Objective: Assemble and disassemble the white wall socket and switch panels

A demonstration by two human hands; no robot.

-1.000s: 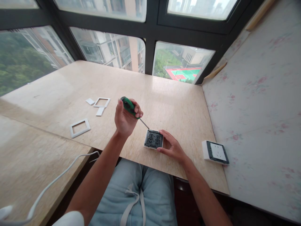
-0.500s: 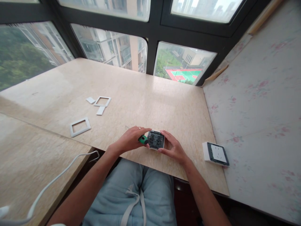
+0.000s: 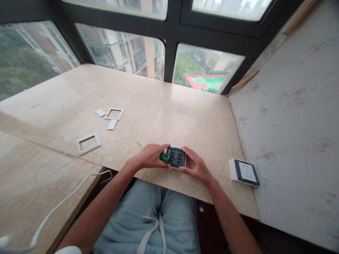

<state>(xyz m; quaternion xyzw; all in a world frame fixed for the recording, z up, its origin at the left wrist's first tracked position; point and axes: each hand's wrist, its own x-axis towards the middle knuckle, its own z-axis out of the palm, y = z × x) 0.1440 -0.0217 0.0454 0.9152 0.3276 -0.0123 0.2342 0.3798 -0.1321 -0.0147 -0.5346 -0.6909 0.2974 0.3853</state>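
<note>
— Where is the switch box (image 3: 177,158)?
— Near the front edge of the table (image 3: 169,113), between the two hands, its dark face showing; I cannot tell whether it rests on the surface or is slightly lifted.

— And the left hand (image 3: 149,156)?
— It is curled round the screwdriver (image 3: 164,157); the green handle pokes out by the box's left side, while the thin metal shaft sticks out behind the hand, pointing away from the box; a thumb and a fingertip also reach the box's left corners.

— The right hand (image 3: 197,167)?
— Thumb and fingers are spread just enough to grip the right side of the box; fingertips at the far corner, thumb at the near one.

— What lies further left?
— Two white frames, one closer (image 3: 90,148) and one further back (image 3: 121,114); two small white plates sit by the back one, one to its left (image 3: 100,113), the other at its near side (image 3: 112,124).

— And over to the right?
— A socket box (image 3: 245,171), well apart from the hands, beside the flowered wall (image 3: 296,123); its white middle faces up.
</note>
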